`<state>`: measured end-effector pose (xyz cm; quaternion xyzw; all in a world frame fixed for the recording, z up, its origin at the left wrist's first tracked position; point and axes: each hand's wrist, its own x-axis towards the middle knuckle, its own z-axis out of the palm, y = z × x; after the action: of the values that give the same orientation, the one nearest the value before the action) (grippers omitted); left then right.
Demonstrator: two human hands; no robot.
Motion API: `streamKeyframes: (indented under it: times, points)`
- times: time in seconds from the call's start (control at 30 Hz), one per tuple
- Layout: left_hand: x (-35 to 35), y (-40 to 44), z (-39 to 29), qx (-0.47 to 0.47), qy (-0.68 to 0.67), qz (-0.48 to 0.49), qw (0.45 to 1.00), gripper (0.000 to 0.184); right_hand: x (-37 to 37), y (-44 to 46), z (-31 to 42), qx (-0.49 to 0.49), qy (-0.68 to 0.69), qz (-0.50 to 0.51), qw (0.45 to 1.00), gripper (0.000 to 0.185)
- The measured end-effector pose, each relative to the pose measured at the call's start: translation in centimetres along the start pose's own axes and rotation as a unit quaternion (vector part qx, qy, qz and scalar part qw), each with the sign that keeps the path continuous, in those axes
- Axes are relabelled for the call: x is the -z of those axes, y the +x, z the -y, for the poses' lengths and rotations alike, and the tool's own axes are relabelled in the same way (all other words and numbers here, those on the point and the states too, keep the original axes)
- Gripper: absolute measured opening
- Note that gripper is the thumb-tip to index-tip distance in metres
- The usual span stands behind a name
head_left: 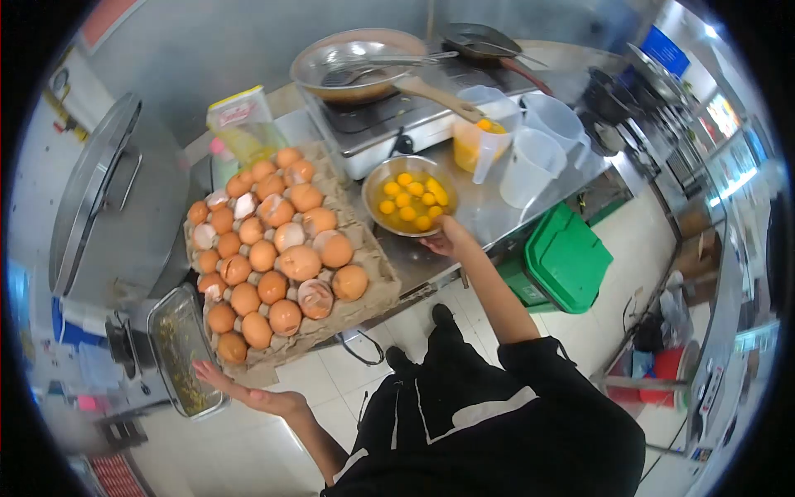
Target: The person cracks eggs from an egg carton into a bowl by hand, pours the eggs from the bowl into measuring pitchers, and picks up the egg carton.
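Observation:
My right hand (447,238) grips the near rim of a metal bowl (370,205) on the steel counter. Several raw egg yolks (403,200) lie in clear egg white inside it. To the left, a cardboard egg tray (377,286) carries many brown eggs (299,262), and some of the shells look cracked or are empty halves. My left hand (252,396) is held low beside the tray's near left corner, fingers stretched out and nothing in it. Behind the bowl stands a plastic measuring jug (470,153) with yellow egg in it.
Two more plastic jugs (532,170) stand on the right. A wooden-handled pan (364,48) sits on the stove (356,141), its handle reaching over the egg jug. A large lidded pot (137,224) and a glass dish (184,348) are at left. Below the counter is a green bin (567,261).

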<state>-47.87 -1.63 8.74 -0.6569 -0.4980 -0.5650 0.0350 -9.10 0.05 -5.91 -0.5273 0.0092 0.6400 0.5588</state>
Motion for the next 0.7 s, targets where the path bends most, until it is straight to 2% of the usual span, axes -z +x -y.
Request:
streamKeyframes:
  times: [0.03,0.1,0.13,0.23,0.4,0.53,0.7]
  points:
    - [-0.4,-0.4,-0.4,0.021,-0.031,-0.010,0.999,0.070,0.0,0.3,-0.2,0.009,0.009,-0.007,1.000,0.052]
    - [-0.8,-0.9,-1.1,0.007,-0.048,0.001,0.999,0.069,0.2,0.0,-0.5,0.069,-0.028,0.005,0.997,0.041]
    - [-1.0,-1.1,-1.4,-0.001,-0.053,0.004,0.999,0.069,0.3,-0.8,-0.6,0.074,-0.021,-0.001,0.997,0.041]
    - [-1.5,-1.3,-2.8,-0.019,-0.057,0.014,0.998,0.071,0.9,-3.8,-0.5,0.038,-0.062,-0.015,0.997,0.033]
    - [-2.4,-1.5,-4.0,-0.062,-0.070,0.014,0.996,0.065,4.2,-9.7,-0.1,0.035,-0.089,-0.038,0.995,0.032]
    - [-4.2,-1.4,-6.2,-0.112,-0.080,-0.009,0.990,0.061,7.2,-17.5,3.4,0.005,-0.118,-0.024,0.993,0.035]
    - [-7.9,-1.4,-11.9,-0.164,-0.172,-0.096,0.967,0.053,11.4,-26.3,11.2,-0.001,-0.128,-0.095,0.987,0.034]
